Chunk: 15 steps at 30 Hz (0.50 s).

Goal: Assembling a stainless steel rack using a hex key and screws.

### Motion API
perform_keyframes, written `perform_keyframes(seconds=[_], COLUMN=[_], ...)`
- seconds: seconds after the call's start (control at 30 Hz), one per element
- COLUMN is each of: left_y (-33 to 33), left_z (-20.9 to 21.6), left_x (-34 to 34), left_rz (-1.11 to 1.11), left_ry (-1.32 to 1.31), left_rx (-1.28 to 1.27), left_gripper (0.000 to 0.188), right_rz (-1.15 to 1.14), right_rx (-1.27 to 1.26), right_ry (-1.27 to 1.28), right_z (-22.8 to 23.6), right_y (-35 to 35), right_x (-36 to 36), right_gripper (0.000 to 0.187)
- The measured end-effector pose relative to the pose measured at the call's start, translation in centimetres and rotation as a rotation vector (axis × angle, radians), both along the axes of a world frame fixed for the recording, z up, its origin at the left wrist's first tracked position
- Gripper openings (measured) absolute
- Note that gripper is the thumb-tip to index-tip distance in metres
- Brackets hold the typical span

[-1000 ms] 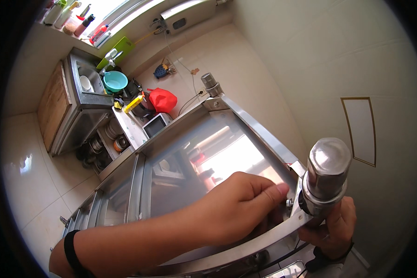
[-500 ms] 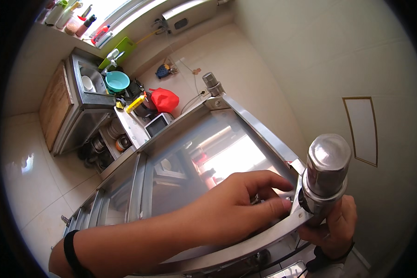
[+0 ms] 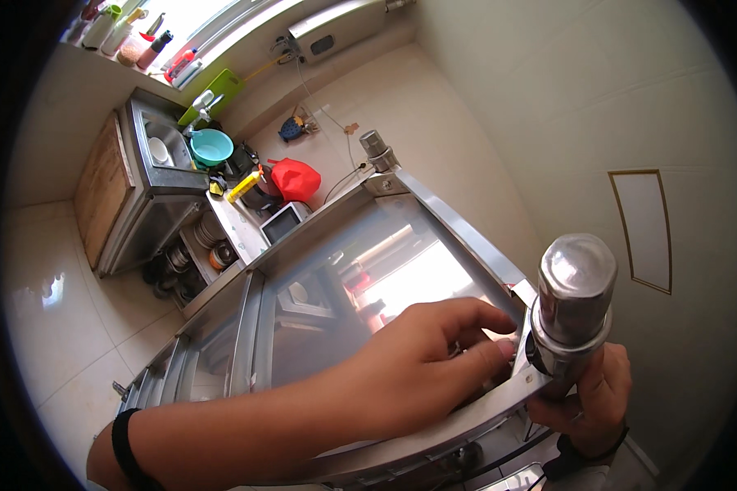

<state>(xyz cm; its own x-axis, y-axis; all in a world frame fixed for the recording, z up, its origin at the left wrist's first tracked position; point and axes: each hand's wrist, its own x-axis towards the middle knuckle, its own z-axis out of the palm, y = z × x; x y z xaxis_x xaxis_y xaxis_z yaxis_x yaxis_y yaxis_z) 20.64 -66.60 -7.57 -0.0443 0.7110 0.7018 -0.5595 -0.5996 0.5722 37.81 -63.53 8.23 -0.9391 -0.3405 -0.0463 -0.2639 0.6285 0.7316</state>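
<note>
A stainless steel frame with a shiny panel (image 3: 315, 290) stretches from the near right corner toward the far left. At that near corner a thick metal leg (image 3: 577, 290) with a faceted cap rises through a collar. Reaching across the panel, my left hand (image 3: 430, 352) has its fingers and thumb curled at the inner side of the corner; whatever small part is between them is hidden. My right hand (image 3: 594, 401) is closed around the leg from the outer side, below the collar, partly covered by it.
A second capped leg (image 3: 377, 151) stands at the far corner. Beyond the frame are a sink cabinet (image 3: 155, 192), a turquoise basin (image 3: 212, 146), a red bag (image 3: 296, 179) and a low shelf with dishes. A wall (image 3: 598, 106) rises on the right; a dark cable runs below the frame.
My left fingers and thumb have shifted slightly at the corner. My right hand keeps its hold on the leg. The background has moved a little within the view.
</note>
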Motion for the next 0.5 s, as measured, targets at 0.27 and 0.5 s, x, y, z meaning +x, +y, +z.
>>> perform_keyframes(seconds=[0.27,0.5], left_y=[-1.1,-2.1], left_z=[-0.5,-3.3], left_x=[0.2,1.4], left_rz=[0.168,0.314], left_ry=[0.003,-0.312], left_rx=[0.035,-0.277], left_gripper=[0.023,0.020], right_rz=[-0.009,-0.135], right_rx=[0.009,0.337], right_ry=[-0.008,0.070], right_z=[0.0,0.0], right_y=[-0.7,-2.3], right_x=[0.0,1.4], right_gripper=[0.088,0.077])
